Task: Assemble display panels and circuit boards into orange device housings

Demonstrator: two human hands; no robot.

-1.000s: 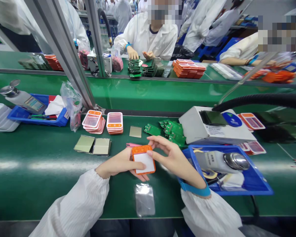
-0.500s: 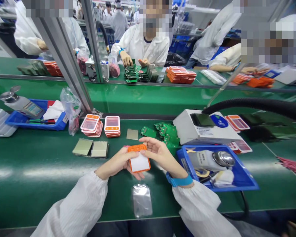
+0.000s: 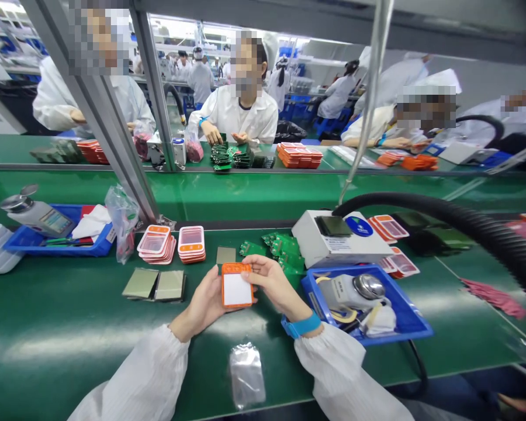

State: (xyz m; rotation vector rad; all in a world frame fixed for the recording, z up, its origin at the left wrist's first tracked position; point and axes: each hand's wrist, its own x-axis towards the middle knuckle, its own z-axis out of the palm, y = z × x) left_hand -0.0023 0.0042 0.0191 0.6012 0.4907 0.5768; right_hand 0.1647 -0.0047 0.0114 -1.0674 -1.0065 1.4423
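Observation:
Both my hands hold one small orange case with a white panel (image 3: 236, 286) just above the green bench. My left hand (image 3: 206, 299) cups it from below and from the left. My right hand (image 3: 269, 282) grips its right edge with the fingers along the top. A clear plastic sleeve (image 3: 246, 374) lies flat near the bench's front edge, below the case. Beyond my hands lie a small grey-green panel (image 3: 225, 255) and a heap of green circuit boards (image 3: 280, 247).
Two stacks of orange-and-white cases (image 3: 172, 244) and two flat grey-green panels (image 3: 155, 284) lie to the left. A blue tray (image 3: 409, 323) with a silver tool sits at my right, behind it a white box (image 3: 333, 245) and a black hose (image 3: 477, 225). Other people work across the green conveyor.
The camera has tilted up, showing more of the far bench and the people there. My hands keep hold of the orange case, which now stands more upright and square to me.

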